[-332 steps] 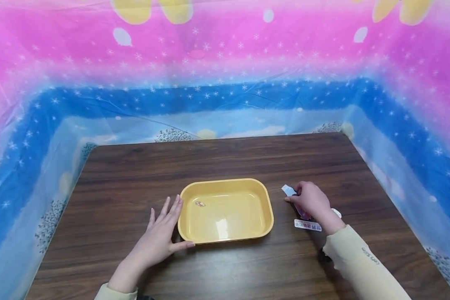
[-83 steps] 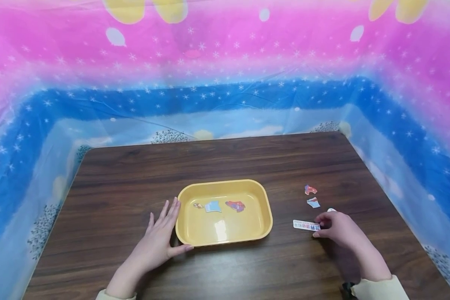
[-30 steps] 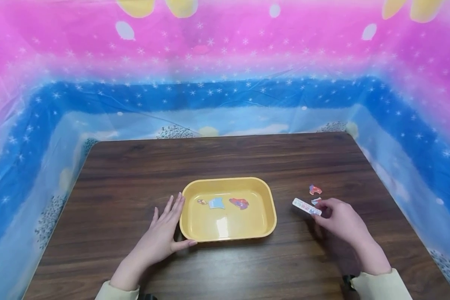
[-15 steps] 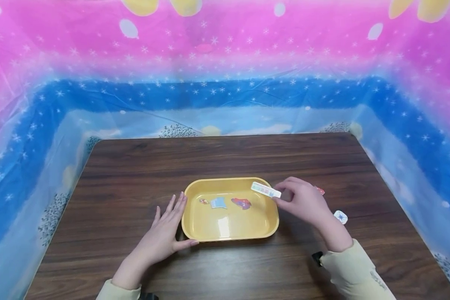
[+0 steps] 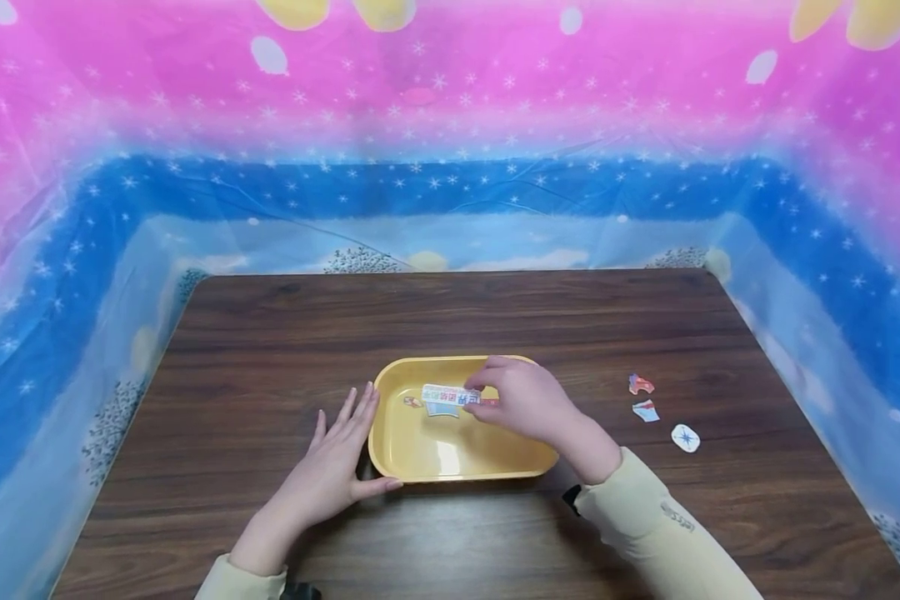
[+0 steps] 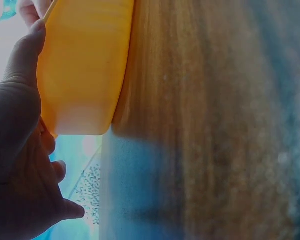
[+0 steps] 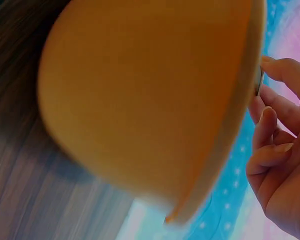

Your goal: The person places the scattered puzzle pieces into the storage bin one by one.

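My right hand (image 5: 528, 400) pinches one end of a flat white strip with coloured lettering (image 5: 442, 393) between thumb and fingers, over the inside of a yellow plastic tray (image 5: 465, 478). Below the strip lie a light blue flat piece (image 5: 442, 411) and, to its left, a small patterned piece (image 5: 412, 402). The red and purple piece in the tray is mostly covered by this hand. With fingers spread straight, my left hand (image 5: 326, 475) rests against the tray's left end, thumb along the near rim. The left wrist view shows that thumb (image 6: 27, 57) at the rim.
Right of the tray, on the dark wooden table (image 5: 307, 325), lie a red piece (image 5: 641, 384), a blue, white and red piece (image 5: 646, 411) and a white rounded piece with a blue star (image 5: 686, 438). A patterned cloth (image 5: 457, 192) hangs around the table's back and sides.
Several seconds ago the tray held only the small piece; the blue and the red-purple pieces were added. My right hand then lifted the lettered strip and carried it left over the tray. Left hand stays.
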{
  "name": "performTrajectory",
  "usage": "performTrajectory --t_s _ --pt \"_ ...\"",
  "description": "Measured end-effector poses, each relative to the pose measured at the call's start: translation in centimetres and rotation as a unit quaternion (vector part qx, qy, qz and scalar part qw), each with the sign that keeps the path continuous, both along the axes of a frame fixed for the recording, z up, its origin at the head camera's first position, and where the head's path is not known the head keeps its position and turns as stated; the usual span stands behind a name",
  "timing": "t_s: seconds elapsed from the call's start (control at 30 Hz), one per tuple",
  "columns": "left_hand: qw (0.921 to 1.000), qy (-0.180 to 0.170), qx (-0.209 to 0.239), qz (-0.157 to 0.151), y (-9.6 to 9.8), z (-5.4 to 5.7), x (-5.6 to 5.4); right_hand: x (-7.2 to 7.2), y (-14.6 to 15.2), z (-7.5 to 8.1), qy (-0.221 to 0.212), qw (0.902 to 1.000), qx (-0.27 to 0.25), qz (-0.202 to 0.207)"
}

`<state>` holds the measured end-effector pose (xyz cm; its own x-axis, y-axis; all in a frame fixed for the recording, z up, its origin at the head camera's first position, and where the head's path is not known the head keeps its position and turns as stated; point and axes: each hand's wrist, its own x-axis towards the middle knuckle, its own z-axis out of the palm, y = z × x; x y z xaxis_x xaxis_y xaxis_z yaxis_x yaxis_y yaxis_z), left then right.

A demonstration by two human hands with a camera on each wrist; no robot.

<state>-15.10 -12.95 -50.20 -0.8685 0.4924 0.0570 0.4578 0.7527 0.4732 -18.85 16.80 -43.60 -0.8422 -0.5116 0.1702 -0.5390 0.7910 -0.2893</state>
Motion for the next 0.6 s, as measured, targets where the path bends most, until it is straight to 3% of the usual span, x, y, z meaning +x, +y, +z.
performTrajectory --t_s 0.3,0.47,0.6 --pt "1.0000 0.000 0.002 -0.002 0.0 0.0 0.0 0.2 -3.3 -0.8 -0.052 0.9970 0.042 0.040" --pt "1.0000 0.000 0.001 -0.002 0.0 -0.1 0.0 0.2 -4.8 -1.4 -0.052 0.9940 0.075 0.059" --pt "1.0000 0.001 0.000 -0.002 0.0 -0.1 0.0 0.2 -5.7 -1.8 -0.060 0.9904 0.114 0.052"
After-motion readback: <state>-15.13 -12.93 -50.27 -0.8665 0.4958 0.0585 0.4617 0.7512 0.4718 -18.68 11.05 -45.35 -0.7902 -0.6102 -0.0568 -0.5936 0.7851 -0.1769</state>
